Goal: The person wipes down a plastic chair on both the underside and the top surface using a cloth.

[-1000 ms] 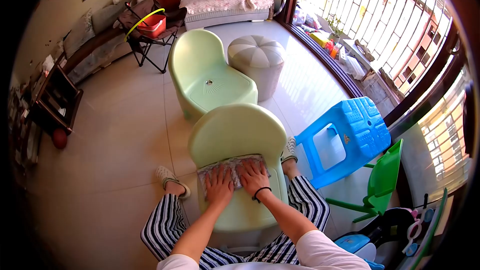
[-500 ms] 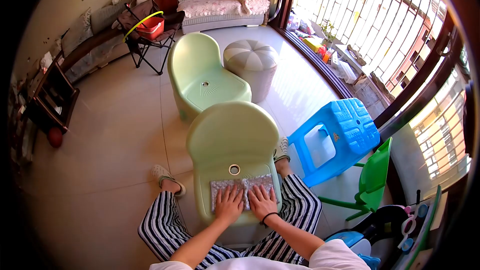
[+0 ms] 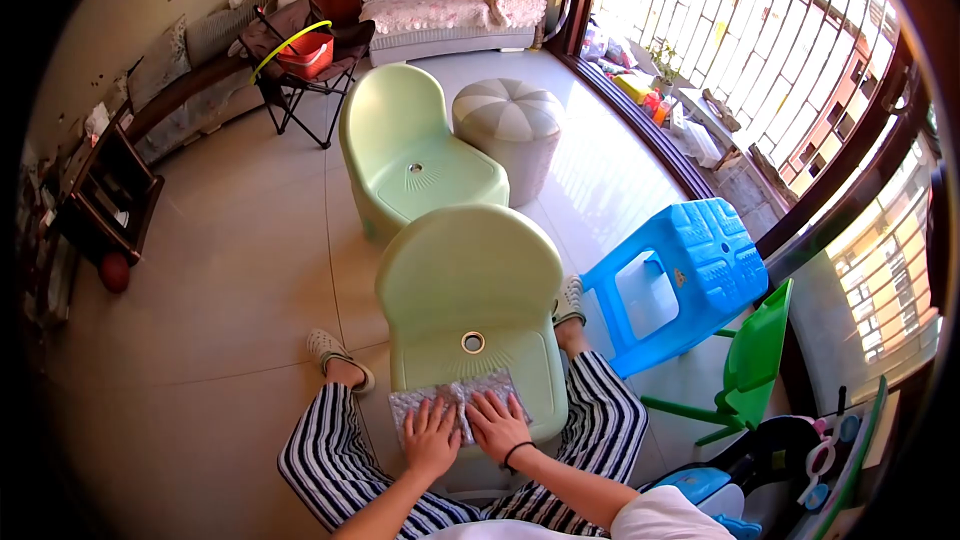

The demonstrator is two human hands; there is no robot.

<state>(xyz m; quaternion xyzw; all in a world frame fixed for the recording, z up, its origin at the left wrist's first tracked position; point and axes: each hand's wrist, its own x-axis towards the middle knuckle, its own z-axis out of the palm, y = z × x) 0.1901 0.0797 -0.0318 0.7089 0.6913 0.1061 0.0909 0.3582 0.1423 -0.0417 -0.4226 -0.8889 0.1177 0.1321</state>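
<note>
A pale green plastic chair (image 3: 470,260) stands between my legs, its backrest away from me and a round ringed hole in its seat. Across the near part of the seat lies a flat, grey patterned cloth (image 3: 500,385), slightly tilted, its left end at the seat's left edge. My left hand (image 3: 432,437) rests flat on the cloth's left half, fingers stretched out. Beside it, my right hand (image 3: 497,424), with a dark band at the wrist, presses flat on the right half. Both hands partly cover the cloth.
Behind the chair stand a second green chair (image 3: 425,165) and a round striped pouf (image 3: 508,125). To the right are a blue plastic stool (image 3: 675,280) and a small green chair (image 3: 750,365). A folding chair (image 3: 345,65) holds a red basket (image 3: 307,57).
Both hands and the cloth have slid left and slightly towards me across the seat. The cloth now lies at more of a slant. My view has shifted slightly.
</note>
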